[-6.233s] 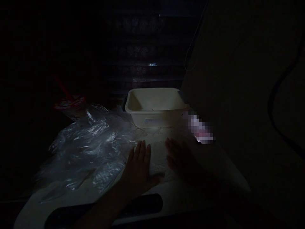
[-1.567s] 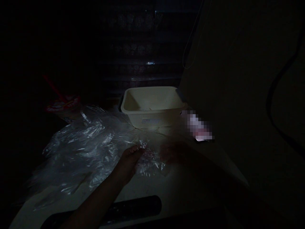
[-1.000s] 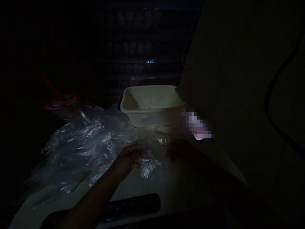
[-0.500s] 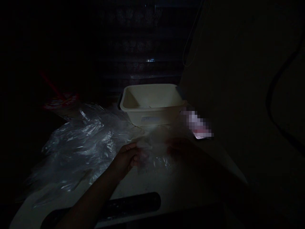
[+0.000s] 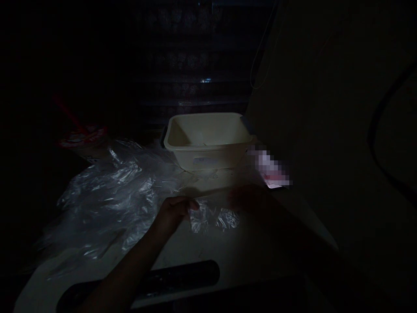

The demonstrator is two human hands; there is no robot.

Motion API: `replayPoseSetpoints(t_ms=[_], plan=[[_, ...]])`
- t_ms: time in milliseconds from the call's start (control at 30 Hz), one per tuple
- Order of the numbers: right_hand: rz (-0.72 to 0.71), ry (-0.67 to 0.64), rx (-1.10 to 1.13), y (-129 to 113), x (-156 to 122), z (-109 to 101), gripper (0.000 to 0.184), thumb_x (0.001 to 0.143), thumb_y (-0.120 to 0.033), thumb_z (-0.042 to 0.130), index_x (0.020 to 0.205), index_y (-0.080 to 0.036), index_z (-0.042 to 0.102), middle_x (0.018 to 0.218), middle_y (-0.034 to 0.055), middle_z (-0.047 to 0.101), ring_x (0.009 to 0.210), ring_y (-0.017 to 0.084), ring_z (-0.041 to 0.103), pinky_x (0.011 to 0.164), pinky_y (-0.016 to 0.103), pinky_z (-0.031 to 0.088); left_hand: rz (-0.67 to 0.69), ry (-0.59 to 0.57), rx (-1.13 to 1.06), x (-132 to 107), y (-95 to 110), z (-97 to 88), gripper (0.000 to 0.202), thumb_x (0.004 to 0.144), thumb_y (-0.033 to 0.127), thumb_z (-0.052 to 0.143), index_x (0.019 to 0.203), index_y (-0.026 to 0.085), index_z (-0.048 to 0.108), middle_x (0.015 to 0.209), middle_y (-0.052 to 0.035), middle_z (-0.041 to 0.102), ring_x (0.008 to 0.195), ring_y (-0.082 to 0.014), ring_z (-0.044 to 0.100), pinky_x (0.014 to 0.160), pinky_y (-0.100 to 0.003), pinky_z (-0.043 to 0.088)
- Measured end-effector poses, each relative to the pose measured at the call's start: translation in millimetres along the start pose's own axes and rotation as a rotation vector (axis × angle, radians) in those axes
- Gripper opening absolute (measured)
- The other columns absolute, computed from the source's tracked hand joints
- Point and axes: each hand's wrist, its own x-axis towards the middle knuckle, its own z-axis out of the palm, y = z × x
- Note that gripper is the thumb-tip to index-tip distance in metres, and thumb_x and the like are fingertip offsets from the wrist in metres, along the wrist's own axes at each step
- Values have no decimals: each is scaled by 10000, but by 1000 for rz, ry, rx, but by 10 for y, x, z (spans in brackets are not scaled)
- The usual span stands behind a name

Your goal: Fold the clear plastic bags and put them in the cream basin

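Note:
My left hand (image 5: 176,211) is closed, thumb and fingers pinching the left edge of a thin clear plastic bag (image 5: 202,219). The bag hangs over the pale tabletop (image 5: 192,250), with two shiny crinkled patches catching the light. At its other side is my right hand (image 5: 249,198), very dark and blurred; its fingers appear closed on the bag's upper edge. Left of my hands lies a large loose heap of clear plastic (image 5: 114,200). Just beyond them stands a cream rectangular tub (image 5: 208,150) with small bits on its floor.
A lidded cup (image 5: 87,143) with a red straw stands at the far left behind the heap. Right of the tub lies a bright pixelated object (image 5: 272,169). A dark elongated slot (image 5: 182,278) runs along the table's near side. Cords hang at the right.
The plastic between my hands, blurred before, now hangs lower and shows sharper crinkles. My left fingers have closed in a tighter pinch. The tub and heap stay put.

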Motion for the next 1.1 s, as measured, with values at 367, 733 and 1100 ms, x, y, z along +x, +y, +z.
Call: replayPoseSetpoints(t_ms=[367, 733, 1100], plan=[[-237, 239, -347, 54, 7, 27, 422, 573, -192, 580, 986, -194, 490, 687, -16, 498, 604, 97, 491, 559, 228, 428, 424, 159, 547, -36, -93, 34, 221, 671, 219, 537, 887, 196, 580, 1004, -55, 545, 881, -183, 517, 781, -280, 387], [-317, 272, -371, 74, -4, 36, 433, 572, -180, 545, 1000, -206, 484, 897, 40, 543, 682, 128, 514, 575, 252, 434, 626, -189, 1161, -120, -139, 49, 452, 797, 175, 304, 1245, 141, 256, 1313, -106, 240, 1201, -206, 180, 952, -418, 170], [-262, 283, -411, 17, -33, 68, 446, 574, -132, 508, 1015, -189, 477, 941, 48, 555, 653, 113, 513, 579, 249, 430, 563, -156, 1328, -61, -127, 76, 430, 838, 242, 230, 1246, 106, 245, 1312, -126, 234, 1202, -186, 180, 930, -398, 192]])
